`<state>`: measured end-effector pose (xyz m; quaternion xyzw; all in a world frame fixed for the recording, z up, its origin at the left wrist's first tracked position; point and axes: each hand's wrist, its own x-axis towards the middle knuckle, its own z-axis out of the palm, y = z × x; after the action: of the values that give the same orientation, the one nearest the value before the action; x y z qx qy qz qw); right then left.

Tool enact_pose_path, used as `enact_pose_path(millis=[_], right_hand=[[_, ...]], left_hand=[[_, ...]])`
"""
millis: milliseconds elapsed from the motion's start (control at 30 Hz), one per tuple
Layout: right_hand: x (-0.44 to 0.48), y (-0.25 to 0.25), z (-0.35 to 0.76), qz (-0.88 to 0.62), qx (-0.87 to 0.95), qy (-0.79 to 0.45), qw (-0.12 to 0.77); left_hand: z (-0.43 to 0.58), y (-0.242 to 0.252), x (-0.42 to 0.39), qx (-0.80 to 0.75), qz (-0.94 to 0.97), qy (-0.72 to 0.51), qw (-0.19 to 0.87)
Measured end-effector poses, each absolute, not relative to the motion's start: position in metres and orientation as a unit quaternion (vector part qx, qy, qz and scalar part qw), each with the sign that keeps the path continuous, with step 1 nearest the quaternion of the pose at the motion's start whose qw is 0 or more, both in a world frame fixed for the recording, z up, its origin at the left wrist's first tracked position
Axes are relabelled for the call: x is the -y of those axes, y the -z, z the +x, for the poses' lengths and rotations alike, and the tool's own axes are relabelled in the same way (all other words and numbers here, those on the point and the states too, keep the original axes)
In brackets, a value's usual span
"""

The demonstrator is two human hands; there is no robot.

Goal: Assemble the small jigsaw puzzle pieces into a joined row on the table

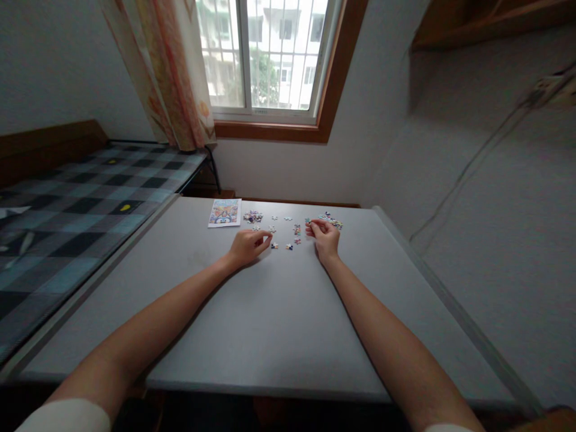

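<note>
My right hand (326, 237) is closed in a pinch, with a small jigsaw puzzle piece (308, 221) at its fingertips. On the left, the fingers of my left hand (247, 246) are curled together beside some loose pieces; what they hold, if anything, is hidden. Between the hands, joined colourful puzzle pieces (297, 229) lie above a pinkish piece (297, 241). Two dark-and-light pieces, one of them this puzzle piece (289, 246), lie nearer me. A heap of puzzle pieces (253, 216) sits beyond my left hand, and another pile (330, 219) is partly behind my right hand.
A printed picture sheet (225, 213) lies at the table's far left. The pale table (252, 336) has raised side edges. A bed with a checked cover (112, 186) stands left, a window (270, 54) is ahead, and a cable (468, 168) hangs on the right wall.
</note>
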<state>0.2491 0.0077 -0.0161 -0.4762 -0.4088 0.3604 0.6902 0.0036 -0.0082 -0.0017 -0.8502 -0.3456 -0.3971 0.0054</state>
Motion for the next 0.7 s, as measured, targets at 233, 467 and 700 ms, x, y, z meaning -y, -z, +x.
enact_pose_path(millis=[233, 467, 700], right_hand=[[-0.0057, 0.0119, 0.2475, -0.483, 0.405, -0.357, 0.689], [-0.0029, 0.0084, 0.2457, -0.498, 0.419, -0.34, 0.679], [-0.0033, 0.0075, 0.2454, -0.499, 0.43, -0.33, 0.677]], left_hand=[[0.003, 0.0048, 0.0063, 0.346, -0.854, 0.389, 0.012], [0.003, 0.0038, 0.0071, 0.343, -0.856, 0.388, 0.012], [0.0027, 0.0042, 0.0071, 0.346, -0.859, 0.377, 0.014]])
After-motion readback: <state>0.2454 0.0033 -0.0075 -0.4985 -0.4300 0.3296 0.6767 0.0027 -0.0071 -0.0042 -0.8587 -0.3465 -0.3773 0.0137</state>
